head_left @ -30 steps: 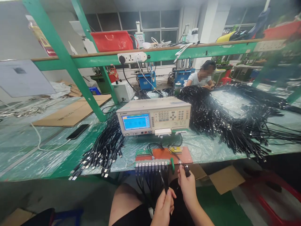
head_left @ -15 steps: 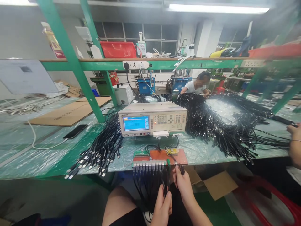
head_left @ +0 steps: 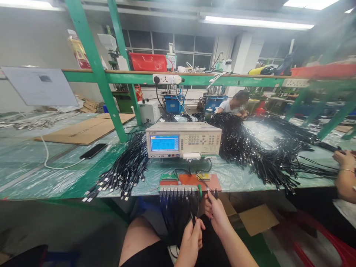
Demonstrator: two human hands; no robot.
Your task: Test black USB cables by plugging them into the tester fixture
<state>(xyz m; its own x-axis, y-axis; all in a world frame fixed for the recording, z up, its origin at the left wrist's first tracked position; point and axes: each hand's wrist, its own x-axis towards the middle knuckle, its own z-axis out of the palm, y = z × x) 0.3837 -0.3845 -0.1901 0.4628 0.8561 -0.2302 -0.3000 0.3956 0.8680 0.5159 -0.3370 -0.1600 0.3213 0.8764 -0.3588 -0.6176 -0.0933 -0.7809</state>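
At the table's front edge lies a reddish-brown test board (head_left: 185, 180) with a row of sockets (head_left: 178, 190) along its front. Several black cables (head_left: 174, 211) are plugged in there and hang down over my lap. My left hand (head_left: 191, 237) is closed around black cables just below the right end of the row. Right of the row, my right hand (head_left: 215, 209) pinches a black cable end (head_left: 214, 193) at the board's right front corner. Behind the board stands a tester (head_left: 183, 139) with a lit blue screen, wired to the board.
Black cable bundles lie left (head_left: 122, 167) and right (head_left: 250, 148) of the tester. A phone (head_left: 94, 151) on a white cord and cardboard (head_left: 80, 133) are at left. Green shelf posts (head_left: 100, 81) rise from the table. One co-worker's hands (head_left: 345, 159) are at far right; another person (head_left: 235, 104) sits behind.
The view has shifted slightly, so the surroundings sit a little differently. Both hands keep their closed grips near the board. The co-worker's hands at right have moved further into view.
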